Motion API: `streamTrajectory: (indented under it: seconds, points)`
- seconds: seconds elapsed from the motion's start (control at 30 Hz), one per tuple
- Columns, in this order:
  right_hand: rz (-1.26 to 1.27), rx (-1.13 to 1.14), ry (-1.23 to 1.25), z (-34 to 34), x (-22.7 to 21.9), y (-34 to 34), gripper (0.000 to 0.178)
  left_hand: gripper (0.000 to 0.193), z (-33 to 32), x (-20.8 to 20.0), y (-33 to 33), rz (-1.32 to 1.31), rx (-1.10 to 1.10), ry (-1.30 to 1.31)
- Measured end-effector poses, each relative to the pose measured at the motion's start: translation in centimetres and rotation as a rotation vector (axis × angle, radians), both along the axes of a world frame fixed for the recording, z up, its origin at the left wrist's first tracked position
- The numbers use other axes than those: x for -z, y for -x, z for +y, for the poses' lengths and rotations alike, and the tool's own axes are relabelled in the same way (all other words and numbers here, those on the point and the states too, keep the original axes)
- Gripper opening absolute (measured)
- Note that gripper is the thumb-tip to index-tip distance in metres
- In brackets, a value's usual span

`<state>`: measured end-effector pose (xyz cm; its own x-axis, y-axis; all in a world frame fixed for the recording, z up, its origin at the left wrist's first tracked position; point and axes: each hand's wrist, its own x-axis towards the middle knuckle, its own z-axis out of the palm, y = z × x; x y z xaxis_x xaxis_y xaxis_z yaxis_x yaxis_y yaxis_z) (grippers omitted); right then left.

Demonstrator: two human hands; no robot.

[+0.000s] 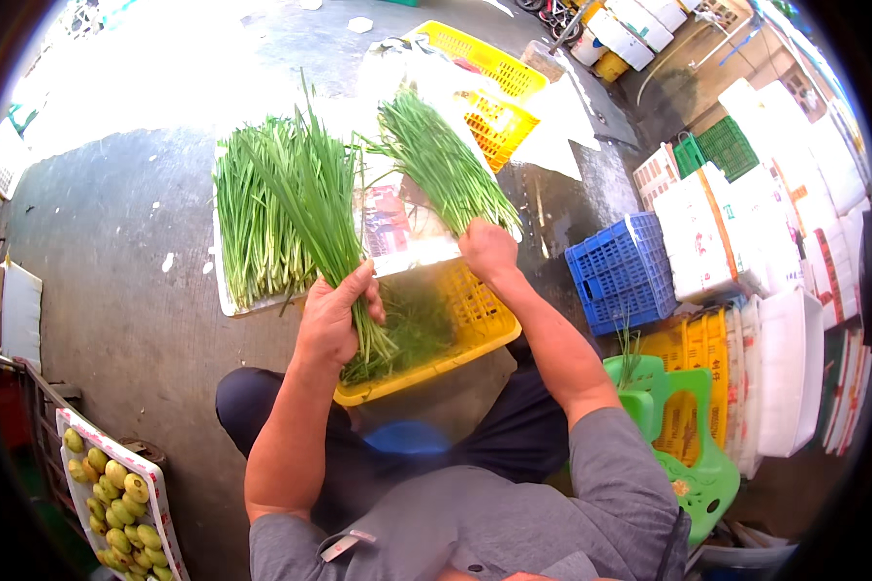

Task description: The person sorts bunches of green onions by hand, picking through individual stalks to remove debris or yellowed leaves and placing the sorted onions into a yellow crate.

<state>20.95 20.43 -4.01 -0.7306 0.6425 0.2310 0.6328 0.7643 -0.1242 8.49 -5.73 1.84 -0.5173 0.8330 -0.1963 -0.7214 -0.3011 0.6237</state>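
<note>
My left hand [337,315] is closed round the lower stems of a bunch of garlic chives [318,208], its leaves pointing away from me. My right hand [487,250] forms a fist against the near stem ends of a second pile of garlic chives [441,160]; its fingertips are hidden, so what it grips does not show. To the left, a thick pile of garlic chives [247,208] lies on a white foam board [231,308]. Below my hands, a yellow basket [431,376] between my knees contains loose green trimmings [421,324].
Yellow crates [484,53] stand beyond the board. On the right are a blue crate [622,271], white foam boxes [707,232] and a green plastic chair [698,465]. A tray of green-yellow fruit [121,504] is at lower left. Something blue [407,438] shows under the basket.
</note>
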Motion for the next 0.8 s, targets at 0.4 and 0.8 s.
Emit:
streamTrajectory:
  seconds: [0.4, 0.8]
  points:
    - [0.506, 0.116, 1.001, -7.6, 0.5, -3.2, 0.022, 0.012, -0.8, 0.6, -0.3, 0.078, -0.01, 0.116]
    - [1.018, 0.153, 1.466, -14.8, -1.6, -6.0, 0.015, 0.011, 0.4, 1.8, -2.0, 0.099, -0.005, 0.206]
